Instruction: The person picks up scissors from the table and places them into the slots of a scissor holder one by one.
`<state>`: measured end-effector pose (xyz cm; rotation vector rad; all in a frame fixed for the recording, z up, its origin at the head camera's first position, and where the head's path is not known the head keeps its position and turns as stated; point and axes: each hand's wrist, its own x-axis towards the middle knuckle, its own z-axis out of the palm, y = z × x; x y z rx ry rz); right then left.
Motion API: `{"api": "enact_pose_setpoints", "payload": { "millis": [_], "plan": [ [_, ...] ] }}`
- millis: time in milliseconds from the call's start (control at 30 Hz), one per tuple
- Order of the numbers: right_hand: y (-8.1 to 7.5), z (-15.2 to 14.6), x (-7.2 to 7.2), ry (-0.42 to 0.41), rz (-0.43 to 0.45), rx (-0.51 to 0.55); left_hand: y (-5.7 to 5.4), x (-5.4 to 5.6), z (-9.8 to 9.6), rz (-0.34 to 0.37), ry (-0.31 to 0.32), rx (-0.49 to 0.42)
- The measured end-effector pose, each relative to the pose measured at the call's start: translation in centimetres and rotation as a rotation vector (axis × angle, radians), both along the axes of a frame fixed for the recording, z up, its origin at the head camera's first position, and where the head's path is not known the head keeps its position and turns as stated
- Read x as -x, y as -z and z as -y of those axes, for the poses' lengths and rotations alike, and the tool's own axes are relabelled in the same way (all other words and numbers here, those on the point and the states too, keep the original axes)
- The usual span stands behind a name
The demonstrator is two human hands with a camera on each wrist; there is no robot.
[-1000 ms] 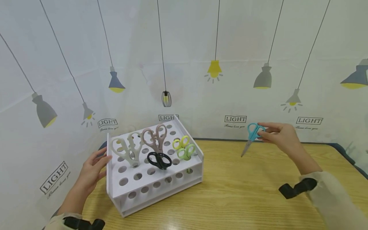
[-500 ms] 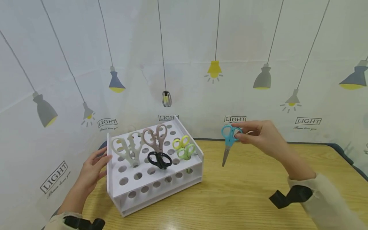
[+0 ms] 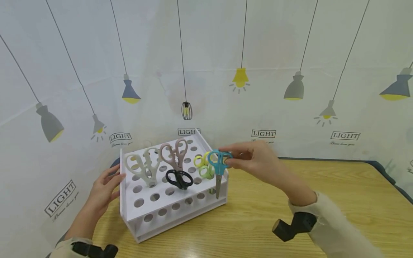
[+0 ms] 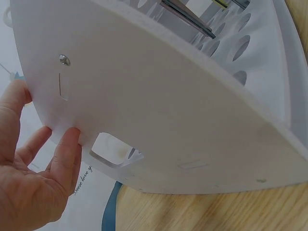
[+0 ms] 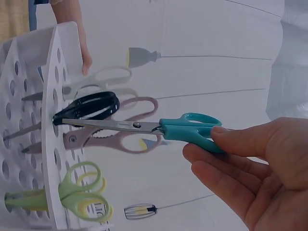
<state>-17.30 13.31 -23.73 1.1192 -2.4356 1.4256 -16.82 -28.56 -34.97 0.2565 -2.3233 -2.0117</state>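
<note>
My right hand point(image 3: 255, 157) pinches one handle loop of a pair of light-blue scissors point(image 3: 219, 163) between thumb and fingers. Their blades point down in front of the right side of a white holed rack point(image 3: 132, 213), above the table. In the right wrist view the scissors point(image 5: 187, 132) look closed. My left hand point(image 3: 101, 191) rests with its fingertips against the rack's left side panel point(image 4: 144, 110). Standing in the rack are white scissors point(image 3: 142, 170), mauve scissors point(image 3: 175, 161), black scissors point(image 3: 179, 180), yellow scissors point(image 3: 197, 162) and green scissors point(image 3: 204, 172).
The rack stands on a wooden table point(image 3: 322, 200), which stretches to the right. Behind it hangs a pale curtain point(image 3: 213, 43) printed with lamps. Black wrist mounts point(image 3: 295, 226) sit on both sleeves.
My right hand has carried the light-blue scissors leftward from the right side of the table to the rack, and the blades now hang more upright. The left hand and rack have stayed put.
</note>
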Motion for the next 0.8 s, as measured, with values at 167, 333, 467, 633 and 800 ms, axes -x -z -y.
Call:
{"api": "enact_pose_setpoints", "payload": {
  "millis": [167,333,467,633,800],
  "plan": [
    [-0.1,2.9,0.0,-0.076,-0.023,0.042,0.1,0.1,0.0,-0.003,0.005,0.015],
    [-0.1,5.2,0.5,-0.145,-0.044,0.08,0.1,0.1,0.1,-0.005,0.012,0.003],
    [-0.1,6.8,1.1,-0.176,-0.04,0.075,0.3,-0.1,0.1,0.003,0.01,-0.021],
    [-0.1,8.8,2.1,-0.184,-0.039,0.06,0.3,0.0,0.2,-0.004,0.008,-0.012],
    [-0.1,10.7,2.5,-0.174,-0.065,0.036,0.2,0.1,0.1,-0.014,0.015,-0.01]
  ]
}}
